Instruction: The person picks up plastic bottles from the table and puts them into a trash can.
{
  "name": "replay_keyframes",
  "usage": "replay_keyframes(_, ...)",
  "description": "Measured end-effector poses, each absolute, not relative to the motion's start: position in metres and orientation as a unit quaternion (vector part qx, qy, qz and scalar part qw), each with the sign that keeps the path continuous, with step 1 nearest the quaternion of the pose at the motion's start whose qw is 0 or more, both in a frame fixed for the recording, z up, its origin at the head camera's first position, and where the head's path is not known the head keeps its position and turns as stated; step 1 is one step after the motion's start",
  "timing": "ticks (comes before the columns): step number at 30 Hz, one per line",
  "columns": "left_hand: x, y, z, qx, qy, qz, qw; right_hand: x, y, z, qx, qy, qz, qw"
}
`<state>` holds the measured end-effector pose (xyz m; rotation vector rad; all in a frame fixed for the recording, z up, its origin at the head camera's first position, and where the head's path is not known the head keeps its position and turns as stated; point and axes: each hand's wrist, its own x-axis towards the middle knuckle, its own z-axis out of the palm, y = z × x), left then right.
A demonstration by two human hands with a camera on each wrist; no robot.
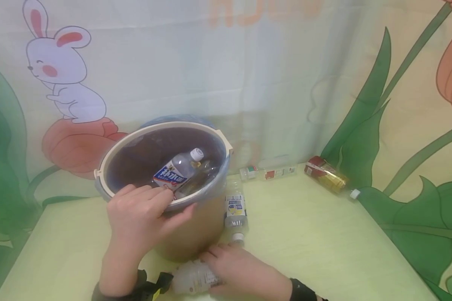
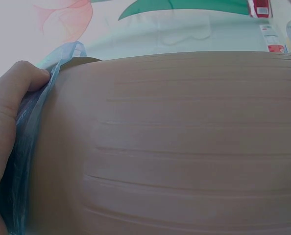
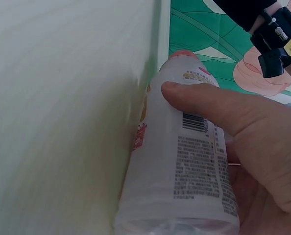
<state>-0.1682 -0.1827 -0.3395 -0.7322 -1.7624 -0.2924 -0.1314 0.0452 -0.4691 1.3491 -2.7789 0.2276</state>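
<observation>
A tan bin [image 1: 201,223] with a cream rim and a blue plastic liner [image 2: 42,98] stands tilted on the table. My left hand [image 1: 139,209] grips its near rim, fingers over the edge and thumb outside against the liner. Inside the bin lies a clear bottle [image 1: 181,165] with a blue and white label and a white cap. In front of the bin, my right hand [image 1: 245,269] holds a whitish plastic bottle [image 3: 180,147] on its side, low at the table surface. The right wrist view shows the thumb across its printed label and a pinkish cap at the far end.
Beside the bin lies a clear labelled bottle [image 1: 235,209], its white cap close to my right hand. Another clear bottle [image 1: 273,171] and a red-labelled bottle with yellow contents [image 1: 327,174] lie along the back of the pale green table [image 1: 305,234]. A printed curtain [image 1: 278,75] hangs behind.
</observation>
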Motion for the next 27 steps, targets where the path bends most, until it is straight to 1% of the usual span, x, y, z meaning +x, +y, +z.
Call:
replay_keyframes(3, -0.168, -0.182, -0.339, -0.312, -0.751, -0.124, 0.569, -0.132, 0.045, -0.468, 0.436, -0.897, 0.073, 0.009)
replay_keyframes(8, -0.168, -0.183, -0.339, -0.309, -0.752, -0.123, 0.569, -0.136, 0.047, -0.466, 0.433, -0.895, 0.103, -0.030)
replay_keyframes(14, -0.168, -0.182, -0.340, -0.307, -0.753, -0.124, 0.568, -0.140, 0.053, -0.458, 0.442, -0.891, 0.098, -0.030)
replay_keyframes(17, -0.168, -0.182, -0.340, -0.306, -0.755, -0.125, 0.567, -0.142, 0.060, -0.449, 0.442, -0.890, 0.100, -0.047)
replay_keyframes(23, -0.168, -0.183, -0.341, -0.308, -0.755, -0.125, 0.566, -0.146, 0.089, -0.425, 0.393, -0.900, 0.155, -0.108)
replay_keyframes(27, -0.169, -0.183, -0.341, -0.311, -0.753, -0.123, 0.567, -0.151, 0.110, -0.406, 0.352, -0.911, 0.178, -0.120)
